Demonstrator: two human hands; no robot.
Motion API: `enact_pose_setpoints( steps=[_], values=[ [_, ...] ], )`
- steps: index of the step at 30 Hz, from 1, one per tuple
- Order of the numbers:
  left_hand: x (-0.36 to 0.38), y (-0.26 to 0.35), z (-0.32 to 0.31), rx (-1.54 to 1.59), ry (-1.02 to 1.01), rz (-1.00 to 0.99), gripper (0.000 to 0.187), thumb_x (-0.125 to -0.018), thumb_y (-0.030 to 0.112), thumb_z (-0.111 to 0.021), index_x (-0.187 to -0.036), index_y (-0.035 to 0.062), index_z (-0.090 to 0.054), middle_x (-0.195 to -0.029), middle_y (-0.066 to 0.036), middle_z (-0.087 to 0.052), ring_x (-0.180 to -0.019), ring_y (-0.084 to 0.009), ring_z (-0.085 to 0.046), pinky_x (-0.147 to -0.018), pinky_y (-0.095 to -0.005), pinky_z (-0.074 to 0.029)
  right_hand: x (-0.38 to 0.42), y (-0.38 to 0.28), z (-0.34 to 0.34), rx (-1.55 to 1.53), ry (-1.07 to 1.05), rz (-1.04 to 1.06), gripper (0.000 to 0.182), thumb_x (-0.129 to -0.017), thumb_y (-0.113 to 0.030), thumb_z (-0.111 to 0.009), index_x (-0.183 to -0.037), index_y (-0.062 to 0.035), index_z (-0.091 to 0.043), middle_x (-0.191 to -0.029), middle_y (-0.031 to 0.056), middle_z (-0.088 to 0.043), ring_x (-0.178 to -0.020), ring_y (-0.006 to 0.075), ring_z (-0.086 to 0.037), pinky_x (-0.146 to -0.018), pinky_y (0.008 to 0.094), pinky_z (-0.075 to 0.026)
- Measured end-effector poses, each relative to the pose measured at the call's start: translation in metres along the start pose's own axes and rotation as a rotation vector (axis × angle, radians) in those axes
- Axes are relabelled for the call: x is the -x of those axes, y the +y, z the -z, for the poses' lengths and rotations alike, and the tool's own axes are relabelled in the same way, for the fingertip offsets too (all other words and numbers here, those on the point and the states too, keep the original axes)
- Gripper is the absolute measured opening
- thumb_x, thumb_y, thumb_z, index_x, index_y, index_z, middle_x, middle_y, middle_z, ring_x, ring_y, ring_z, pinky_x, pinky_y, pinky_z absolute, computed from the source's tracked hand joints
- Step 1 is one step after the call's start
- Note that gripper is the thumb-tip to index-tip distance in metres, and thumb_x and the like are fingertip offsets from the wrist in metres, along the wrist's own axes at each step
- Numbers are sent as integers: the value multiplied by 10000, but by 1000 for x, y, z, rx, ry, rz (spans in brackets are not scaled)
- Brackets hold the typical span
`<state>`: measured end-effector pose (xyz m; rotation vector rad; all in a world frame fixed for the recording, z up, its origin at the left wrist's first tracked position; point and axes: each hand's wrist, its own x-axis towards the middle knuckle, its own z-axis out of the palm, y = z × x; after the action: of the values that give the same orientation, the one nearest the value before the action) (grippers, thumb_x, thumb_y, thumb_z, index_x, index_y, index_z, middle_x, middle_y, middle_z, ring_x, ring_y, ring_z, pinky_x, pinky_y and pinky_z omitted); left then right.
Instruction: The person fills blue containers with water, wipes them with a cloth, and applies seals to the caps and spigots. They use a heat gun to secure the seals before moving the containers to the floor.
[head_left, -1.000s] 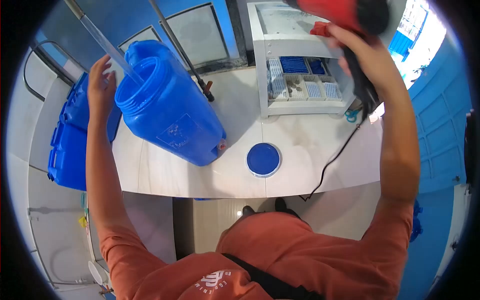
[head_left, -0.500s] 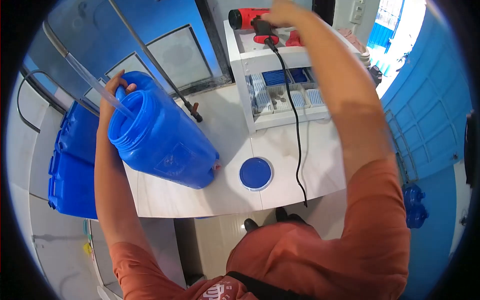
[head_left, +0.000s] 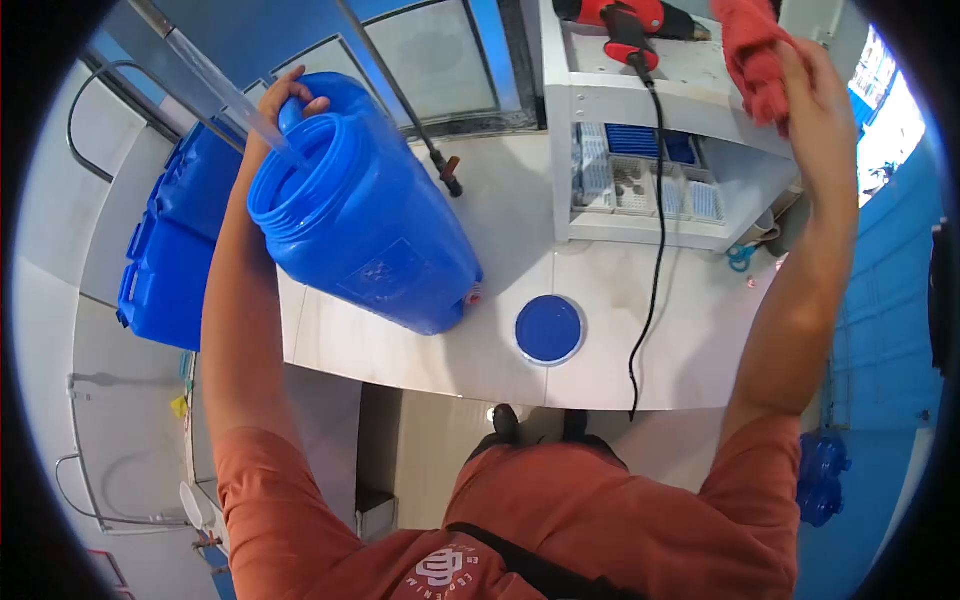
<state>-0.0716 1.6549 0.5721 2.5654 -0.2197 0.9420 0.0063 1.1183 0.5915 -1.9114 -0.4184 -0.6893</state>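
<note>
A large blue jug (head_left: 390, 240) leans on the tiled counter, its wide mouth uncapped and facing up toward me. My left hand (head_left: 290, 100) is wrapped round the handle near its top. A clear tube (head_left: 215, 85) runs down into the mouth. In the air at the upper right, my right hand (head_left: 815, 95) grips a red cloth (head_left: 750, 55), which hangs beside the white shelf. The round blue lid (head_left: 549, 330) lies flat on the counter, to the right of the jug's base.
A white shelf (head_left: 655, 232) with small trays stands at the back. On its top lies a red heat gun (head_left: 630, 30), whose black cord (head_left: 657, 240) trails over the counter. Blue containers (head_left: 170, 260) stand at left. A valve pipe (head_left: 400, 90) slants behind the jug.
My right hand has moved right from the heat gun area and now holds the red cloth, lifted off the shelf top. The view has shifted; my left hand keeps its hold on the jug.
</note>
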Motion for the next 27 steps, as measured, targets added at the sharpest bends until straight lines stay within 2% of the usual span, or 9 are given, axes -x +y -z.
enact_pose_setpoints(
  steps=[3, 4, 7, 10, 13, 17, 22, 26, 27],
  values=[
    [-4, -20, -4, 166, -4, 7, 223, -839, 202, -763, -926, 85, -595, -1399, -199, -495, -1327, -293, -438, -1074, -397, -338, 82, -48, -46, -199, 18, 30, 301, -1014, -296, -520, -1099, -19, -603, -898, 63, -664, -745, 114, -615, -677, 257, -499],
    [-5, -23, -4, 167, -6, -4, 223, -839, 202, -763, -926, 85, -595, -1399, -199, -495, -1327, -293, -438, -1074, -397, -338, 102, -53, -74, 40, 136, 318, 244, -1009, -243, -534, -1069, -14, -594, -939, 78, -645, -776, 127, -616, -682, 269, -509],
    [-6, -35, -8, 122, 40, -81, 214, -819, 161, -779, -925, 99, -604, -1359, -199, -521, -1320, -287, -444, -1052, -396, -360, 144, -79, -174, -534, -48, 53, 213, -988, -228, -565, -1070, -32, -581, -985, 127, -622, -856, 202, -634, -730, 289, -513],
    [-11, -46, -8, 140, 28, -169, 218, -812, 150, -781, -922, 93, -602, -1338, -194, -535, -1306, -285, -460, -1034, -398, -380, 152, -92, -234, -638, -79, 217, 243, -967, -227, -578, -1130, -47, -577, -1012, 120, -627, -767, 199, -652, -644, 305, -530],
    [-14, -48, -11, 61, 123, -194, 271, -740, 115, -818, -848, 54, -577, -1065, -206, -634, -1207, -363, -562, -878, -404, -501, 140, -116, -245, -640, -52, 499, 338, -976, -235, -568, -1231, -14, -555, -1139, 81, -600, -974, 157, -578, -861, 298, -465],
    [-11, -46, -12, 39, 135, -236, 213, -772, 127, -781, -852, 59, -596, -1127, -198, -638, -1188, -353, -576, -861, -406, -496, 69, -92, -292, -896, -919, -398, 509, -999, -448, -447, -1300, -58, -577, -1069, 69, -652, -949, 113, -604, -840, 293, -481],
    [-16, -69, -14, 324, 105, -90, 317, -960, 243, -458, -833, 53, -677, -1261, -216, -592, -1213, -321, -534, -999, -376, -404, 149, -62, -302, -1009, -658, -758, 555, -973, -568, -411, -1201, -112, -630, -979, 17, -679, -785, 114, -634, -639, 252, -500],
    [-12, -57, -11, 263, 77, -208, 200, -918, 179, -533, -930, 37, -672, -1305, -212, -559, -1227, -304, -524, -1005, -382, -413, 162, -31, -298, -845, -929, -1112, 538, -953, -581, -432, -1232, -157, -608, -1081, 35, -635, -977, 131, -567, -768, 290, -463],
    [-9, -54, -11, 226, 76, -212, 187, -897, 144, -563, -1013, 24, -647, -1311, -204, -548, -1230, -298, -521, -1008, -380, -417, 153, -24, -310, -875, -847, -908, 496, -961, -545, -432, -1234, -168, -603, -1009, 27, -635, -891, 133, -576, -713, 274, -460]
  ],
)
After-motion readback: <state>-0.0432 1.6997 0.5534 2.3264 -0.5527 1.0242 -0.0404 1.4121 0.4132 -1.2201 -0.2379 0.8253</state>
